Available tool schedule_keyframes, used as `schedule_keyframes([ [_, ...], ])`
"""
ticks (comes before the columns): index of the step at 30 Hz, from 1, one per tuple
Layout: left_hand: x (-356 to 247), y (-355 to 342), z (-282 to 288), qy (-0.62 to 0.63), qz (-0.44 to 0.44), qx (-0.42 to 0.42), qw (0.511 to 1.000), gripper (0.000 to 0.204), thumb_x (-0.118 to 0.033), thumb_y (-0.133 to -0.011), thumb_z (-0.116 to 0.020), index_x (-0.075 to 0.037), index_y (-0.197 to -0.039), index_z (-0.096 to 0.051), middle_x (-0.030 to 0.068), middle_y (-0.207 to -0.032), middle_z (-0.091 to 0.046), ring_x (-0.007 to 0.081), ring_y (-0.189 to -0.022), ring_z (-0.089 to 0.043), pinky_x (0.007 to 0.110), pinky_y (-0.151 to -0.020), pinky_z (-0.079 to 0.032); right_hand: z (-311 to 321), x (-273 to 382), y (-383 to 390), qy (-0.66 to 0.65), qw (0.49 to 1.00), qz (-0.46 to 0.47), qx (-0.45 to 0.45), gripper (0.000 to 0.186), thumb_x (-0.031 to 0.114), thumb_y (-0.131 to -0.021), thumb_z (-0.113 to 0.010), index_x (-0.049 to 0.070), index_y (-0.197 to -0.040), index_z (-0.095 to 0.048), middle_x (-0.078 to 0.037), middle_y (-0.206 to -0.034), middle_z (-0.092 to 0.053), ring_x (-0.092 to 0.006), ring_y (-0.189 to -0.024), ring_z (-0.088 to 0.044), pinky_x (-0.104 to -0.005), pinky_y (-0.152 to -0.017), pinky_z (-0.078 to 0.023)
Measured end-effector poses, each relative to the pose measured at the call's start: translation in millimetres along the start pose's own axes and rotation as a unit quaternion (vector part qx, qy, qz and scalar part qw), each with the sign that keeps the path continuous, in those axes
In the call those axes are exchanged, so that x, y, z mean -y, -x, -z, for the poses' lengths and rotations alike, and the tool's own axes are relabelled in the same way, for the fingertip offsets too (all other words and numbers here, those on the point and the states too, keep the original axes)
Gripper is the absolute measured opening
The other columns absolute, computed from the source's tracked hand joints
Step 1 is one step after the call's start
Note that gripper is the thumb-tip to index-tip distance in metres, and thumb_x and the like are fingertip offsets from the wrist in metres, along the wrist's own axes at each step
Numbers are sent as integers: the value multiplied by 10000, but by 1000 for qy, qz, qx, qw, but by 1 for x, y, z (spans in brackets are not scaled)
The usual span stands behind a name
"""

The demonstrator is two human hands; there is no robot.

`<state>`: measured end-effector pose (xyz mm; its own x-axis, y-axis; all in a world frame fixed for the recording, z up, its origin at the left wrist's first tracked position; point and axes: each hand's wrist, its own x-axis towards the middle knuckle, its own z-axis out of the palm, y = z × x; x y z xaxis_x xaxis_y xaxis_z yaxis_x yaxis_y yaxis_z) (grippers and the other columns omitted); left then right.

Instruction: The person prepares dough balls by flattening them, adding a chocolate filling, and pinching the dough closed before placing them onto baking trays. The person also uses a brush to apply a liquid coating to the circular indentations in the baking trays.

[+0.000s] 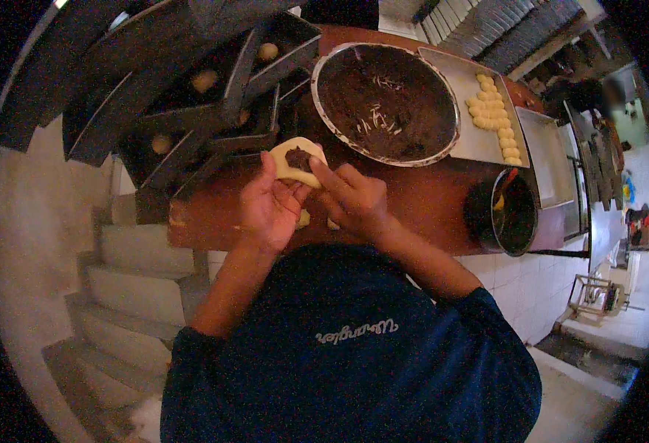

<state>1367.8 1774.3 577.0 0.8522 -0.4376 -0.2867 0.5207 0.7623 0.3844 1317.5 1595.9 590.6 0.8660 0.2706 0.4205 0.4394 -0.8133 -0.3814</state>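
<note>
My left hand (269,207) holds a flattened piece of pale dough (287,171), thumb at its near-left edge and fingers underneath. A lump of dark brown filling (297,158) lies on the dough. Over from the right comes my right hand (355,198), its index fingertip pressed at the filling and its other fingers curled in; whether they hold anything is hidden. Beyond both hands stands a wide round metal basin (453,144) with dark filling (383,96) spread inside and pale streaks in it. Small dough bits (303,218) lie on the table just under my hands.
To the right, a tray (461,74) bears rows of small dough balls (490,111). A dark pot (515,214) stands at the table's (428,207) right front, near another tray (550,155). Stacked dark metal pans (191,122), some with dough balls, crowd the left. Steps (139,284) are below left.
</note>
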Motion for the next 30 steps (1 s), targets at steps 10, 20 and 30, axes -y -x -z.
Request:
schedule_keyframes([
  [10, -11, 18, 106, -32, -106, -37, 993, 507, -452, -1030, -484, -21, -1293, -539, 131, -1237, -628, 299, -1132, -614, 470, -970, -518, 79, -112, -37, 206, 953, -148, 166, 204, 277, -794, -695, 126, -908, -772, -160, -776, -692, -366, -745, -678, -480, -644, -545],
  [20, -16, 45, 37, 62, -76, 20, 995, 516, -321, -994, -486, 48, -1354, -497, 219, -1403, -527, 323, -1271, -534, 432, -1103, -434, 57, -84, -40, -20, 997, -3, -75, 190, 188, -809, -765, 108, -981, -761, -141, -1276, -654, -341, -1269, -551, -467, -1021, -468],
  [30, 0, 18, 14, -319, -32, -30, 947, 357, -85, -967, -563, 7, -1310, -589, 168, -1370, -586, 271, -1187, -617, 359, -1012, -530, 2, -33, -47, -247, 966, 28, -68, 202, 199, -843, -766, 111, -1023, -747, -150, -1146, -671, -301, -1029, -663, -390, -852, -556],
])
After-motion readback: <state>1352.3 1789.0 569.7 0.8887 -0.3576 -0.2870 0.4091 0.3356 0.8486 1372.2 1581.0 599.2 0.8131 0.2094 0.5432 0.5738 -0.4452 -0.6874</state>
